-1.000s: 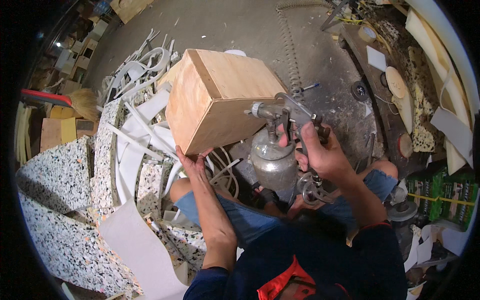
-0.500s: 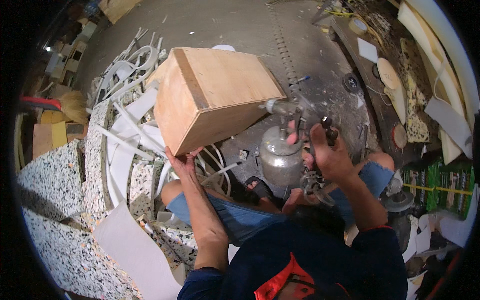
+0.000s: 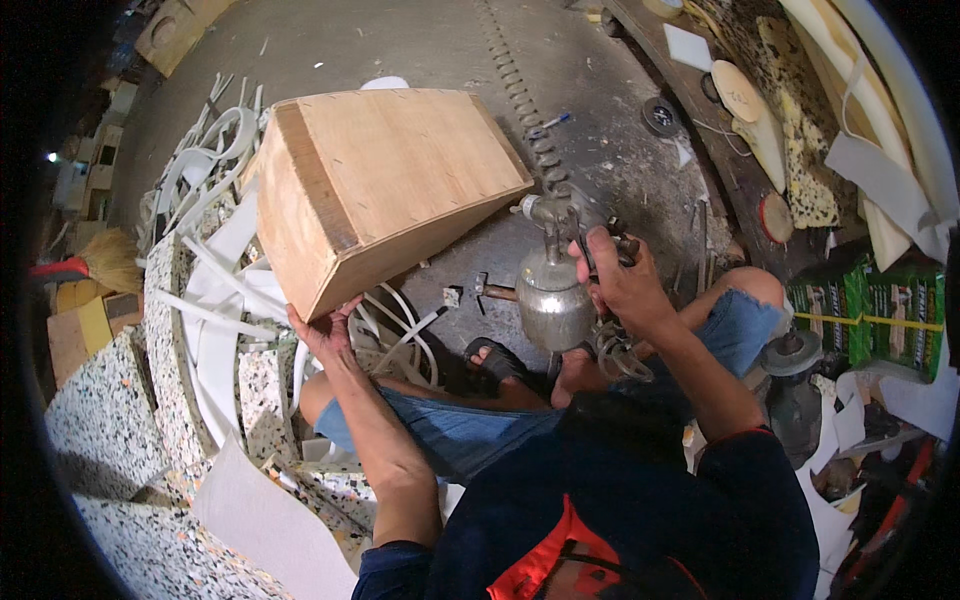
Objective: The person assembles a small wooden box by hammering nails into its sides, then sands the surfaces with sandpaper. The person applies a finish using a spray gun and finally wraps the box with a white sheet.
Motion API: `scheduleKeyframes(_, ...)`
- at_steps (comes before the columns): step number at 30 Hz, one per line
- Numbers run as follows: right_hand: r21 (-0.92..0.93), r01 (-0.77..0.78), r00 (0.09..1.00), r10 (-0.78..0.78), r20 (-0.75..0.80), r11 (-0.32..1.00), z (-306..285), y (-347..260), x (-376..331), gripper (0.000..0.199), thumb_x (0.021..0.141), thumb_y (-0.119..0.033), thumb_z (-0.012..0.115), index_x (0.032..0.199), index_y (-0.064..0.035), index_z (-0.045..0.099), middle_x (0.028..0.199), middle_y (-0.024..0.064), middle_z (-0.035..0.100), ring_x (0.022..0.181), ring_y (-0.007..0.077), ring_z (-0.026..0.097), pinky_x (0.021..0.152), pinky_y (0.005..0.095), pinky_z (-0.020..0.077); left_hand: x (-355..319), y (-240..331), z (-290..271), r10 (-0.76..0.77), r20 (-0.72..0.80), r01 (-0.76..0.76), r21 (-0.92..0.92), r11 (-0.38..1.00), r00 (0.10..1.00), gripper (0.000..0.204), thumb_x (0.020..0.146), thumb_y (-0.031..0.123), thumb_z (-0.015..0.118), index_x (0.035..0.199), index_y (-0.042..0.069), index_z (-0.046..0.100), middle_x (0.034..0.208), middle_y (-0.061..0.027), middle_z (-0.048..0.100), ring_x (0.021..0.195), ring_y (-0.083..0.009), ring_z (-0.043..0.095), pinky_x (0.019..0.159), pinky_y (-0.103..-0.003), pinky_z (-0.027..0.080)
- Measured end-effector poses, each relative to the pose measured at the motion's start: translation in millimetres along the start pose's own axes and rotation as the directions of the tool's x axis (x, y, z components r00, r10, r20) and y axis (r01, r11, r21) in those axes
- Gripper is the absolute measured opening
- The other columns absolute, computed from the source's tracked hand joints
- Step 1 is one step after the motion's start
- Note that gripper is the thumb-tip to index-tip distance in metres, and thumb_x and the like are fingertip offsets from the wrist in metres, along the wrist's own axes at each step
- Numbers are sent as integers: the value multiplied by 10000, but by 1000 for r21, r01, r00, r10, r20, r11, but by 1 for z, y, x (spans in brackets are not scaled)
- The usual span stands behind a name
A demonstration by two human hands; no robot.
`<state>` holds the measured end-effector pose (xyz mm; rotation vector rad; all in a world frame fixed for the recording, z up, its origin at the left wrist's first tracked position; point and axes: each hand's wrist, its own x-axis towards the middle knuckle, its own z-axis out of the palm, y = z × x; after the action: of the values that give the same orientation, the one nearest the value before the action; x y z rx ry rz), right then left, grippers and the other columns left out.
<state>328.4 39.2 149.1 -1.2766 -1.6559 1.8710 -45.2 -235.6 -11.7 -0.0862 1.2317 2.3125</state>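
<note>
A pale plywood box (image 3: pixel 410 160), closed on the sides I can see, is tilted with a darker strip along one edge. My left hand (image 3: pixel 328 330) grips its lower near corner from below; some fingers are hidden beneath the wood. My right hand (image 3: pixel 625 280) is closed around the handle of a spray gun (image 3: pixel 560 212). Below the gun hangs its round metal cup (image 3: pixel 553 305). The nozzle points left, close to the box's right end but apart from it. A clear hose (image 3: pixel 620 352) loops beneath my right hand.
White foam strips (image 3: pixel 225 275) and speckled foam blocks (image 3: pixel 110 410) are heaped at the left. A hammer (image 3: pixel 500 290) lies on the floor beside the cup. A coiled hose (image 3: pixel 515 85) runs away from me. Right of it stand a low bench (image 3: pixel 690 100) and green packages (image 3: pixel 870 305).
The view has shifted, so most things appear further left. The spray gun has moved relative to the floor, uncovering the hammer. Both hands keep their holds.
</note>
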Motion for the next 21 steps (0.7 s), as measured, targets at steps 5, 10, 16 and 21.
scheduleKeyframes(5,-18,-16,997,14,-79,1000,-14,27,14,532,993,-516,570,889,-7,685,692,21,614,621,117,546,592,303,458,7,2,-3,-29,-30,29,17,999,999,800,894,611,591,1508,135,398,1536,-215,391,1349,-506,431,886,-830,442)
scheduleKeyframes(10,-80,-6,989,-6,-145,997,-19,45,28,559,981,-530,574,861,4,686,671,41,615,629,143,564,618,326,476,13,4,-8,-27,-21,28,31,999,999,808,886,615,603,1502,131,405,1520,-216,411,1331,-493,452,872,-811,466)
scheduleKeyframes(16,-158,-36,974,0,-227,987,-18,60,43,576,971,-537,578,816,10,673,666,62,635,637,205,622,673,363,503,10,6,-1,-49,11,49,29,998,999,807,889,620,604,1496,125,410,1494,-215,446,1306,-485,482,863,-796,484)
scheduleKeyframes(21,-118,-97,982,75,-175,988,-16,58,36,494,983,-472,587,870,0,679,677,94,655,677,226,675,710,403,528,8,5,5,-23,10,23,31,999,1000,802,910,595,603,1490,81,398,1460,-236,477,1242,-493,538,790,-772,529)
